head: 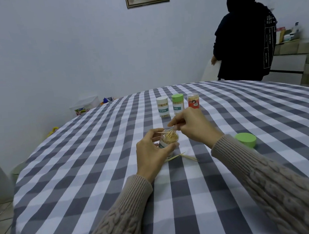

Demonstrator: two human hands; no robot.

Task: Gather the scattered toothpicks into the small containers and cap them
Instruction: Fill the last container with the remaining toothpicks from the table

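Observation:
My left hand [151, 153] grips a small clear toothpick container [168, 141] that stands uncapped on the table, full of toothpicks. My right hand [190, 126] pinches a few toothpicks [167, 132] over its mouth. Several loose toothpicks [182, 156] lie on the cloth just in front of the container. A green cap [246, 139] lies on the table to the right of my right wrist. Farther back stand three capped containers: a white-capped one [162, 107], a green-capped one [178, 103] and a red-labelled one [193, 100].
The round table wears a grey-and-white checked cloth [118, 177]. A person in dark clothes [244, 38] stands beyond the far right edge, back turned. A white box [84, 105] and toys sit on the floor at the left.

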